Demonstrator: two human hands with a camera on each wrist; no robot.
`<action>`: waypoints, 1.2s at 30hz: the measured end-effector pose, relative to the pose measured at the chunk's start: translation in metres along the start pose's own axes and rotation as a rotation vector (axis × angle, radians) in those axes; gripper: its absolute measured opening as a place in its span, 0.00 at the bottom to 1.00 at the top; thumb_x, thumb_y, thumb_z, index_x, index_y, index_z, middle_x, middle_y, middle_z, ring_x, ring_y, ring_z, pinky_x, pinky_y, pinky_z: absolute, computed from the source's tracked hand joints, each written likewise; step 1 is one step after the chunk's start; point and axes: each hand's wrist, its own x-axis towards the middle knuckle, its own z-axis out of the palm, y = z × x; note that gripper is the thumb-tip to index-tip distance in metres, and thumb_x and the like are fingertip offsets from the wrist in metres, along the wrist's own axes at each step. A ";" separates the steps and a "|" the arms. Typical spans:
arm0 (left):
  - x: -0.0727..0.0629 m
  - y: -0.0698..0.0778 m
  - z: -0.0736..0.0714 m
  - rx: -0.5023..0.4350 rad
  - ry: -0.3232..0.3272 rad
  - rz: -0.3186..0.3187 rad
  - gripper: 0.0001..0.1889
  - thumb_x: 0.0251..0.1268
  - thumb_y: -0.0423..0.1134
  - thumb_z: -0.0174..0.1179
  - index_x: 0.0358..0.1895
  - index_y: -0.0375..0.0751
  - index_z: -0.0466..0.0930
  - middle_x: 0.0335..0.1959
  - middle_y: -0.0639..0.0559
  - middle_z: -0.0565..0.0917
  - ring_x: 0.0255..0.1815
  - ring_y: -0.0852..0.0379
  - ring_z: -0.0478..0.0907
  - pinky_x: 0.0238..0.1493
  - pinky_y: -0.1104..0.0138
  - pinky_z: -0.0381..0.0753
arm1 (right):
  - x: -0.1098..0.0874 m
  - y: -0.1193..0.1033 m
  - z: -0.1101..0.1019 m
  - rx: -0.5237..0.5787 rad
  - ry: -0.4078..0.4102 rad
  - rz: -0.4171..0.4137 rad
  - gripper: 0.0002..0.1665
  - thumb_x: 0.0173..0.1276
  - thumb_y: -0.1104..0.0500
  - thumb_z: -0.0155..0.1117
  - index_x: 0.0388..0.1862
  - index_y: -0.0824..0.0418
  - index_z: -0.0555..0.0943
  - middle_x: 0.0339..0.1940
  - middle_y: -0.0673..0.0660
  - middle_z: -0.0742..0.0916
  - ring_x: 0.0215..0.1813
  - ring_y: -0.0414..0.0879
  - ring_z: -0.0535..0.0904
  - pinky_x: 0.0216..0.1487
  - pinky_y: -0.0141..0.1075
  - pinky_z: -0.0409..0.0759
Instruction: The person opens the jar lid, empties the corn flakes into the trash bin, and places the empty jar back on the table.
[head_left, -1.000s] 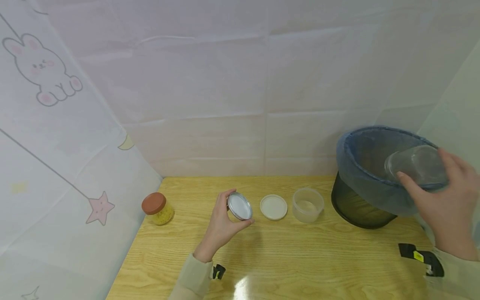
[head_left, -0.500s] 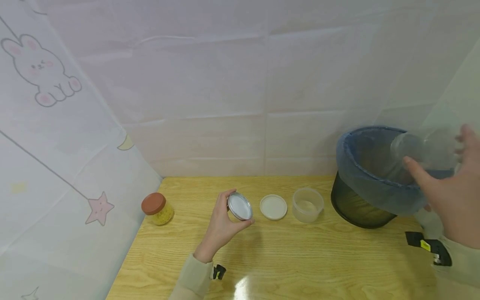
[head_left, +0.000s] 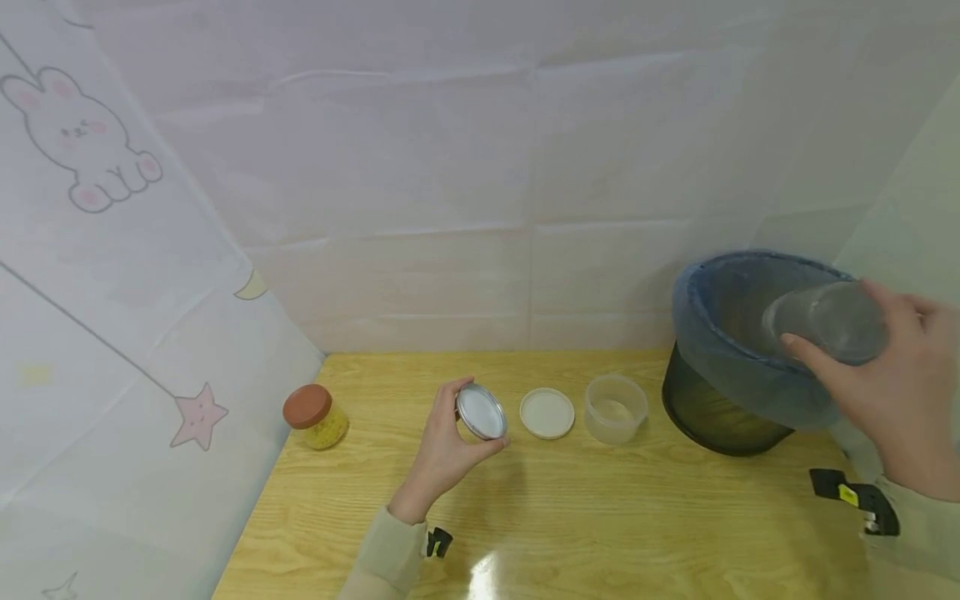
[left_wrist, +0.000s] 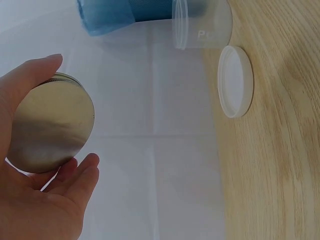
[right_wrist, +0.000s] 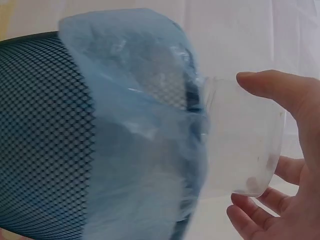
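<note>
In the head view my left hand [head_left: 437,454] holds a round metal lid [head_left: 482,412] by its edge, thumb on one side and fingers on the other. The silvery inner face shows there, and the left wrist view shows its shiny outer face. My right hand [head_left: 903,383] grips a clear plastic jar [head_left: 851,321] near its base. Tipped on its side, the jar has its mouth over the opening of a black mesh waste bin [head_left: 708,417]. A blue bag [right_wrist: 145,160] lines the bin and folds over its rim.
On the wooden table [head_left: 600,525] a white lid [head_left: 547,413] lies flat beside a clear round tub [head_left: 616,410]. A jar with a brown cap and yellow contents [head_left: 316,417] stands at the left edge. A pale wall sheet [head_left: 412,208] closes off the back.
Half a second ago my right hand had the jar higher and blurred by motion; it is now lower again, over the bin. My left hand and the metal lid have barely moved.
</note>
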 end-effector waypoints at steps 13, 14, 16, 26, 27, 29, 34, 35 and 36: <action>0.000 0.000 0.000 0.002 -0.006 -0.003 0.49 0.47 0.44 0.83 0.73 0.43 0.63 0.63 0.51 0.71 0.61 0.52 0.71 0.62 0.54 0.75 | 0.009 0.001 0.002 -0.090 -0.152 0.048 0.57 0.69 0.40 0.68 0.83 0.63 0.50 0.70 0.81 0.57 0.69 0.77 0.53 0.61 0.73 0.55; 0.000 0.000 0.000 0.003 -0.006 -0.004 0.49 0.47 0.43 0.83 0.73 0.43 0.63 0.63 0.51 0.71 0.61 0.52 0.71 0.61 0.53 0.75 | 0.009 0.003 0.004 -0.074 -0.149 0.040 0.56 0.69 0.42 0.69 0.83 0.65 0.53 0.70 0.81 0.57 0.69 0.77 0.52 0.61 0.73 0.55; 0.000 -0.001 0.000 0.005 -0.006 -0.007 0.49 0.47 0.43 0.83 0.73 0.43 0.63 0.63 0.51 0.71 0.61 0.52 0.71 0.61 0.54 0.76 | 0.007 0.005 0.007 -0.038 -0.095 0.048 0.53 0.69 0.44 0.69 0.82 0.64 0.55 0.71 0.79 0.57 0.68 0.76 0.54 0.61 0.72 0.56; 0.001 -0.001 -0.001 0.008 0.000 -0.004 0.49 0.48 0.45 0.83 0.72 0.44 0.63 0.63 0.52 0.71 0.61 0.52 0.71 0.61 0.53 0.75 | 0.003 -0.006 0.010 0.096 0.011 0.214 0.54 0.65 0.52 0.73 0.81 0.49 0.50 0.65 0.61 0.66 0.61 0.65 0.64 0.57 0.44 0.63; 0.001 -0.001 -0.001 0.008 0.000 -0.005 0.49 0.48 0.46 0.83 0.72 0.44 0.63 0.63 0.52 0.71 0.61 0.52 0.71 0.61 0.53 0.75 | 0.003 -0.007 0.010 0.096 0.017 0.216 0.57 0.63 0.54 0.75 0.81 0.48 0.48 0.64 0.58 0.66 0.60 0.63 0.65 0.55 0.40 0.63; 0.001 -0.001 -0.001 0.009 -0.001 -0.009 0.49 0.47 0.45 0.83 0.72 0.44 0.63 0.63 0.52 0.71 0.61 0.52 0.71 0.61 0.53 0.75 | 0.003 -0.007 0.009 0.092 0.024 0.184 0.60 0.61 0.57 0.75 0.83 0.47 0.46 0.67 0.59 0.66 0.62 0.64 0.65 0.56 0.39 0.63; 0.001 0.000 -0.002 -0.004 0.002 -0.016 0.49 0.47 0.43 0.83 0.73 0.44 0.63 0.63 0.52 0.71 0.61 0.52 0.71 0.62 0.52 0.75 | 0.002 -0.008 0.010 0.048 0.033 0.107 0.58 0.60 0.59 0.74 0.84 0.53 0.52 0.74 0.68 0.57 0.66 0.68 0.62 0.64 0.57 0.64; 0.001 -0.001 -0.001 -0.005 0.002 -0.019 0.49 0.47 0.42 0.83 0.73 0.44 0.63 0.63 0.52 0.71 0.61 0.52 0.71 0.62 0.52 0.75 | 0.002 -0.009 0.010 0.043 0.033 0.109 0.57 0.60 0.58 0.74 0.84 0.53 0.54 0.74 0.67 0.57 0.67 0.67 0.61 0.66 0.57 0.63; 0.001 0.000 -0.002 -0.006 0.002 -0.020 0.49 0.47 0.41 0.83 0.73 0.44 0.63 0.63 0.52 0.71 0.61 0.52 0.71 0.62 0.52 0.75 | 0.002 -0.009 0.010 0.047 0.036 0.100 0.57 0.60 0.58 0.74 0.84 0.55 0.55 0.74 0.68 0.57 0.68 0.67 0.60 0.67 0.61 0.62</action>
